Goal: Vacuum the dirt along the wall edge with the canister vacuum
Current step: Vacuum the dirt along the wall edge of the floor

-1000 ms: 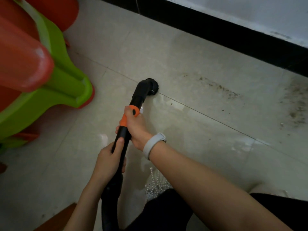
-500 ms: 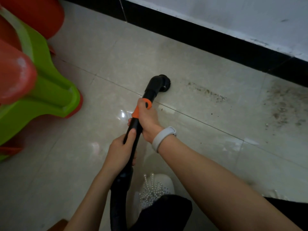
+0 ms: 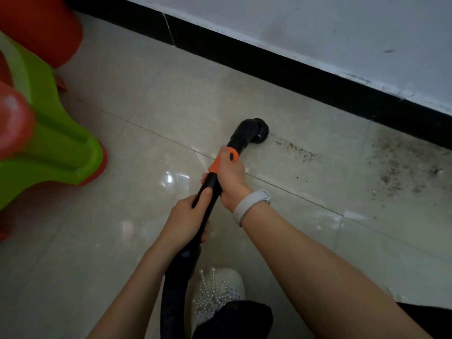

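— Firstly, item one: what do we hold?

— We hold a black vacuum wand with an orange collar (image 3: 215, 182), running from lower centre up to mid-frame. Our right hand (image 3: 231, 178) has its fingers curled round the wand at the collar; our left hand (image 3: 184, 220) grips it just below, thumb laid along the tube. A black hose (image 3: 177, 285) drops from the wand to the bottom edge.

— Item two, the working end?

— A round black brush nozzle (image 3: 254, 133), centre frame, resting on the pale glossy floor tiles (image 3: 146, 99), just left of a thin streak of dark dirt (image 3: 297, 150). A wider patch of dirt (image 3: 406, 167) lies at the right edge, beside the black skirting board (image 3: 269, 62) under the white wall (image 3: 318, 28).

— Sundries?

— A white wristband (image 3: 249, 204) on our right wrist; a white beaded shoe (image 3: 217, 292) at lower centre; green and red plastic furniture (image 3: 44, 133) at the left.
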Demonstrator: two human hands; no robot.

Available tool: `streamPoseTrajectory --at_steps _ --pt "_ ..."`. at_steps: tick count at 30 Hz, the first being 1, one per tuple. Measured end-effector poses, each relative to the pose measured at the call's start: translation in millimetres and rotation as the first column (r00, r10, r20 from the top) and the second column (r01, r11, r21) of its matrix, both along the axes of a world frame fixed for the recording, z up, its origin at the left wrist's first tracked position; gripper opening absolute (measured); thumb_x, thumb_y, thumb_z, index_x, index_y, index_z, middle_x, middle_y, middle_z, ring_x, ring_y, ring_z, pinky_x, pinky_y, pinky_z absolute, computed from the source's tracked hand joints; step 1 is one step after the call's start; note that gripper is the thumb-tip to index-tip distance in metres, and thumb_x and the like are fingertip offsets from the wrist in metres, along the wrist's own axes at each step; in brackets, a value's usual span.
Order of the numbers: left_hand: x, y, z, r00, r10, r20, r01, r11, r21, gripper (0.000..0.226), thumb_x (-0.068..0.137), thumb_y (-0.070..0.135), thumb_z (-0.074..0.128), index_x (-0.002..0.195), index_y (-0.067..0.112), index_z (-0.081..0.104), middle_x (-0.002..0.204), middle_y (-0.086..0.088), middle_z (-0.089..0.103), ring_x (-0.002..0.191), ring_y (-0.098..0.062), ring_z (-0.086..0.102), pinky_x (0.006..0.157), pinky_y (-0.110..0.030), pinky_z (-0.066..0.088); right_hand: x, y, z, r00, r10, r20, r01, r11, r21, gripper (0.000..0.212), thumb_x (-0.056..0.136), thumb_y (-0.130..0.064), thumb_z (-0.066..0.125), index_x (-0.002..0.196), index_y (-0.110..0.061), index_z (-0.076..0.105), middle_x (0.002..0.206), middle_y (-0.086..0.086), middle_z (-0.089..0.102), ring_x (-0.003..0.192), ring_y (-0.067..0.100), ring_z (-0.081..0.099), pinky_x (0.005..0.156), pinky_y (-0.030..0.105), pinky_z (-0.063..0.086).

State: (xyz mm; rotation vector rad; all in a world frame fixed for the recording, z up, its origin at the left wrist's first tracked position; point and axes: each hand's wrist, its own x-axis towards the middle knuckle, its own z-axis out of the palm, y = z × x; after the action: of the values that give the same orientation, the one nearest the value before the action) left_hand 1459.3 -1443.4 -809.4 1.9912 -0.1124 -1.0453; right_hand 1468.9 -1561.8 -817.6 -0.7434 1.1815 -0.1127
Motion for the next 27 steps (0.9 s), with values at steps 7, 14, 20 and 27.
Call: streamPoseTrajectory --at_steps 7,14,20,27 --pt "13.0 19.4 0.5 0.996 0.046 0.071 -0.048 0.999 0.026 0.049 0.094 0.05 0.041 0.071 0.008 0.054 0.043 -0.008 0.054 0.037 -0.023 0.053 0.04 -0.028 0.043 17.4 17.5 9.2 0.994 0.111 0.021 -0.111 0.993 0.046 0.031 0.096 -0.038 0.046 0.088 -0.009 0.045 0.064 0.006 0.049 0.037 0.015 0.052 0.046 0.028 0.049" --pt "-2.9 -12.3 1.7 0.995 -0.079 0.056 0.078 0.997 0.016 0.049 0.093 0.048 0.043 0.073 0.006 0.055 0.041 -0.006 0.054 0.035 -0.019 0.053 0.037 -0.021 0.041 -10.6 -11.2 7.5 0.998 -0.056 0.025 0.055 0.998 0.026 0.03 0.096 -0.035 0.047 0.078 -0.011 0.045 0.059 0.005 0.047 0.036 0.015 0.049 0.043 0.026 0.047" --pt "-17.9 -29.5 2.0 0.984 -0.177 0.033 0.177 0.984 -0.004 0.047 0.094 0.048 0.043 0.075 0.006 0.055 0.043 -0.006 0.054 0.035 -0.018 0.052 0.038 -0.019 0.039 -39.4 -27.9 6.5 0.99 -0.138 0.009 0.138 0.99 0.005 0.03 0.096 -0.037 0.046 0.081 -0.011 0.046 0.051 0.003 0.051 0.037 0.014 0.051 0.045 0.027 0.048" --pt "-33.0 -47.4 -0.1 0.953 -0.301 -0.022 0.301 0.953 -0.025 0.042 0.091 0.049 0.046 0.075 0.012 0.057 0.046 -0.004 0.055 0.037 -0.018 0.052 0.04 -0.021 0.04 -73.0 -42.4 8.8 0.949 -0.315 0.0 0.315 0.949 0.026 0.029 0.096 -0.035 0.048 0.081 -0.011 0.044 0.062 0.006 0.045 0.035 0.014 0.05 0.043 0.025 0.048"
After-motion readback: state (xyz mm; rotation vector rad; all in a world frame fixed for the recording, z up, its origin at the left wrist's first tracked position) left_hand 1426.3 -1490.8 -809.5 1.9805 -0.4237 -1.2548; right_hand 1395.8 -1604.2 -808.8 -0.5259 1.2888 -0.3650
